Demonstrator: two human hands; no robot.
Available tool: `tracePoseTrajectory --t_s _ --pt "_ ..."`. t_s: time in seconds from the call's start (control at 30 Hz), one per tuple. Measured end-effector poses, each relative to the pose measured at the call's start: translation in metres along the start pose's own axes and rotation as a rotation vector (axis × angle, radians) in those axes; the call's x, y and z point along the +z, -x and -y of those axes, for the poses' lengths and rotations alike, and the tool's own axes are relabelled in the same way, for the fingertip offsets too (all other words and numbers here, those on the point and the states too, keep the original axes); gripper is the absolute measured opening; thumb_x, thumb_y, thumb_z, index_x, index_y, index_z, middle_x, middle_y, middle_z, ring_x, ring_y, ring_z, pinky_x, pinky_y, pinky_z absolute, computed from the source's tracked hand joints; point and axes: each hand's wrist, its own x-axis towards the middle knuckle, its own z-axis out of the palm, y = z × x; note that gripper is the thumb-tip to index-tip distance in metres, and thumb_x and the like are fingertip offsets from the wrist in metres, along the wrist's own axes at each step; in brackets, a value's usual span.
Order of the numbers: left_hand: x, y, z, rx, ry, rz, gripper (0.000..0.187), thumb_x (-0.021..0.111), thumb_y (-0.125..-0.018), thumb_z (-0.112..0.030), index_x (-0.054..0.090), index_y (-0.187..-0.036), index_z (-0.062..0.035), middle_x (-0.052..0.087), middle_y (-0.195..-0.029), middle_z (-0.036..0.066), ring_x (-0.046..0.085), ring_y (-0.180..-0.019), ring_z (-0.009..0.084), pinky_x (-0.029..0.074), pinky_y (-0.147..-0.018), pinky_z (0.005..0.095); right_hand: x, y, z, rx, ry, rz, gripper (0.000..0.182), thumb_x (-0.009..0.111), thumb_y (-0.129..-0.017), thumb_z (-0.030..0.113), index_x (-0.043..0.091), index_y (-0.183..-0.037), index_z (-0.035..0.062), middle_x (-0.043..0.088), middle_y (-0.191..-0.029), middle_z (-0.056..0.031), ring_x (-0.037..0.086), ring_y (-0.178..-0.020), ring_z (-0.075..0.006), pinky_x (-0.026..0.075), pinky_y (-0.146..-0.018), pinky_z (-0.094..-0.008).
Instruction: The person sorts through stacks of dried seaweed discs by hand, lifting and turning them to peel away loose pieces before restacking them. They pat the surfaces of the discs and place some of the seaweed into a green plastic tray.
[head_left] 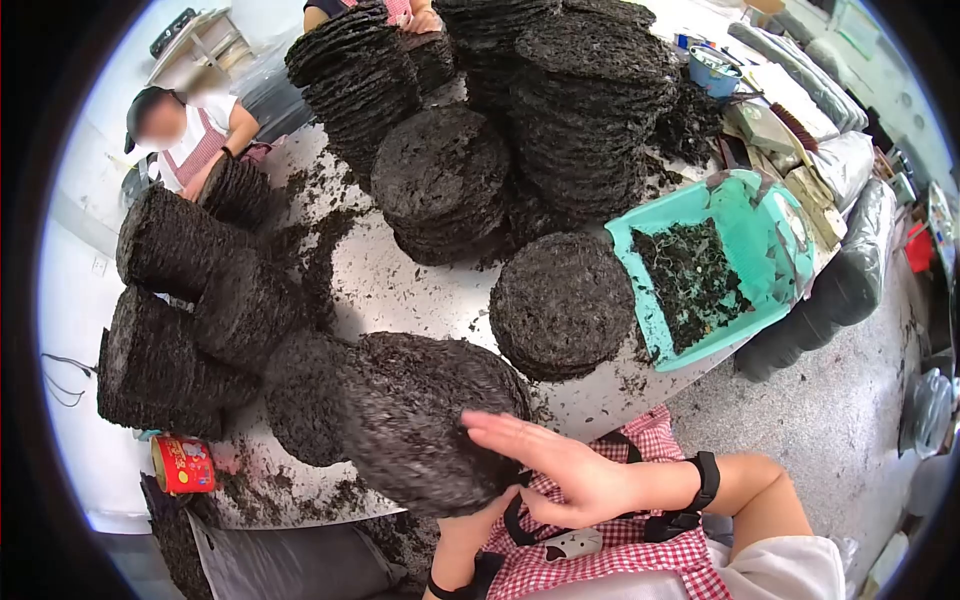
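Note:
A round, dark cake that looks like dried seaweed [430, 420] is tilted in front of me, its near part blurred by motion. My left hand [478, 522] holds it from below at the near edge, with most of the fingers hidden beneath it. My right hand [560, 465] is open, fingers stretched out together over the cake's right side; the fingertips seem to touch its surface. Another round seaweed cake [305, 400] lies partly behind it on the left. A low seaweed stack [562, 305] sits on the table just beyond.
Tall seaweed stacks [590, 110] stand at the back, and tipped stacks [180, 240] lie on the left. A turquoise basin [640, 300] with seaweed scraps is at the right. A red can [183, 465] stands front left. Two other people [205, 140] work across the white table [385, 290].

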Motion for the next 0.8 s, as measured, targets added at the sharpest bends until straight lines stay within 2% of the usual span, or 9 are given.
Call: tracePoseTrajectory --t_s 0.17,0.27,0.33,0.43,0.53,0.6,0.67,0.73,0.8 --pt "0.018 -0.002 0.012 0.079 0.481 -0.036 0.068 0.081 -0.07 -0.015 0.046 -0.126 -0.0003 0.054 -0.124 0.012 0.052 -0.114 0.0244 0.043 -0.094 0.0377 0.0 -0.01 -0.002 0.1 0.056 0.034 0.074 0.068 -0.08 0.032 0.034 -0.138 0.0013 0.028 -0.146 -0.0211 0.029 -0.135 -0.0332 0.03 -0.108 -0.0412" --pt "0.001 -0.01 0.003 0.162 -0.02 0.043 0.066 0.082 -0.067 -0.015 0.049 -0.122 0.0007 0.055 -0.121 0.012 0.054 -0.11 0.0238 0.043 -0.093 0.0372 -0.008 -0.011 -0.007 0.075 -0.042 -0.015 0.059 0.068 -0.082 0.023 0.044 -0.132 0.0003 0.041 -0.139 -0.0209 0.041 -0.129 -0.03 0.038 -0.103 -0.0385" --pt "-0.001 -0.009 0.004 0.108 -0.002 -0.026 0.061 0.082 -0.067 -0.014 0.052 -0.118 0.0007 0.057 -0.118 0.011 0.056 -0.105 0.0221 0.044 -0.091 0.036 -0.023 -0.007 0.007 0.349 -0.185 -0.177 0.044 0.058 -0.086 0.012 0.049 -0.127 0.0 0.063 -0.109 -0.019 0.064 -0.097 -0.0233 0.05 -0.083 -0.0327" --pt "-0.014 -0.004 0.018 0.153 0.115 -0.099 0.057 0.079 -0.07 -0.011 0.052 -0.118 0.0015 0.057 -0.115 0.011 0.056 -0.103 0.0217 0.045 -0.089 0.0359 -0.051 0.012 -0.03 0.502 0.074 -0.741 0.033 0.055 -0.088 0.012 0.054 -0.114 -0.0079 0.065 -0.096 -0.0137 0.062 -0.083 -0.0155 0.05 -0.074 -0.0313" --pt "-0.018 0.0 0.025 0.082 0.415 -0.153 0.057 0.077 -0.072 -0.009 0.048 -0.121 0.0015 0.056 -0.117 0.011 0.055 -0.104 0.0232 0.044 -0.091 0.0373 -0.084 0.018 -0.089 0.406 -0.322 -0.944 0.04 0.054 -0.089 0.012 0.047 -0.126 -0.0014 0.058 -0.115 -0.0098 0.054 -0.104 -0.0191 0.038 -0.095 -0.0295" --pt "-0.019 -0.004 0.028 0.134 0.407 -0.132 0.06 0.075 -0.074 -0.01 0.044 -0.125 0.0008 0.055 -0.119 0.012 0.054 -0.107 0.0242 0.042 -0.094 0.0381 -0.075 0.034 -0.117 0.431 0.383 -1.068 0.048 0.057 -0.086 0.009 0.041 -0.131 0.0011 0.048 -0.126 -0.0132 0.046 -0.117 -0.0244 0.035 -0.101 -0.0346" --pt "-0.015 -0.001 0.022 0.101 0.426 -0.112 0.062 0.074 -0.074 -0.011 0.044 -0.126 0.0005 0.054 -0.119 0.012 0.054 -0.108 0.0243 0.042 -0.095 0.038 -0.054 0.023 -0.075 0.303 0.087 -0.762 0.052 0.064 -0.079 0.011 0.044 -0.127 0.003 0.045 -0.129 -0.0139 0.038 -0.125 -0.0279 0.03 -0.105 -0.0401" --pt "-0.006 -0.003 0.015 0.021 0.463 -0.032 0.067 0.075 -0.073 -0.011 0.04 -0.13 -0.0003 0.05 -0.125 0.011 0.05 -0.113 0.0236 0.039 -0.098 0.0377 -0.033 0.009 -0.033 0.087 0.371 -0.276 0.054 0.074 -0.072 0.021 0.052 -0.118 0.0053 0.042 -0.133 -0.0143 0.033 -0.129 -0.0325 0.029 -0.106 -0.0444" --pt "0.006 -0.009 0.006 0.016 0.523 0.038 0.07 0.075 -0.073 -0.011 0.038 -0.131 -0.0007 0.047 -0.128 0.01 0.048 -0.115 0.0232 0.038 -0.1 0.0376 -0.001 0.003 -0.021 -0.034 0.357 -0.059 0.06 0.078 -0.062 0.023 0.053 -0.115 0.0063 0.034 -0.14 -0.0163 0.021 -0.136 -0.0377 0.024 -0.109 -0.0498"
